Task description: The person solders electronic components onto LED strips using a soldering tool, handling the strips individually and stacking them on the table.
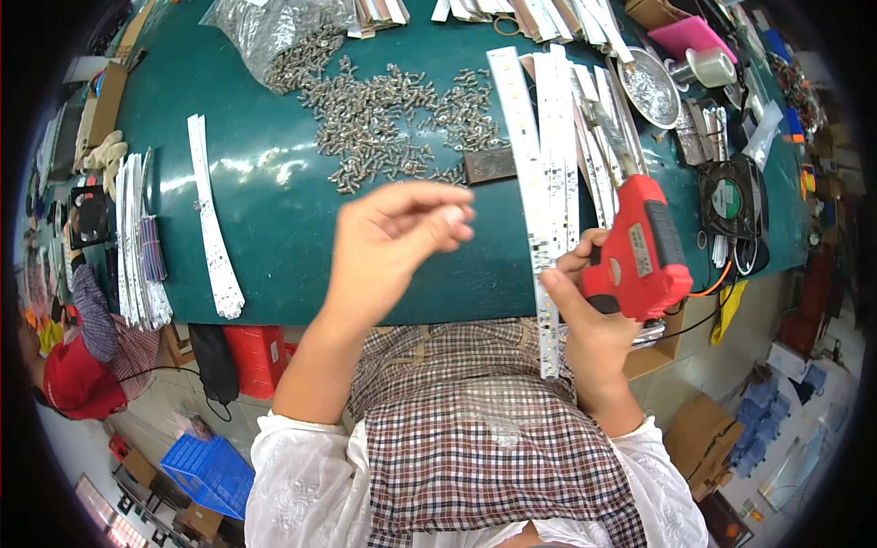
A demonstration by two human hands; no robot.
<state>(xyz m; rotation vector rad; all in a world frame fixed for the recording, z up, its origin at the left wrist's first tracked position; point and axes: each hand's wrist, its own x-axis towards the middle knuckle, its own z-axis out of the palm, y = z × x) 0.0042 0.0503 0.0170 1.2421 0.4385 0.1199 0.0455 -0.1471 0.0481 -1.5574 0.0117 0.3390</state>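
The right hand (585,315) grips a red soldering gun (639,251) beside a thin, light LED strip (534,201) (probably flexes; best held by its edges). The left hand (393,242) pinches something tiny, possibly a screw.

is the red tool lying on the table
No, the red tool is gripped in the right hand, raised beside a long white light strip over the green table.

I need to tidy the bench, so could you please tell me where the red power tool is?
The red power tool is in the right hand, at the green table's near edge on the right, beside the long white strips.
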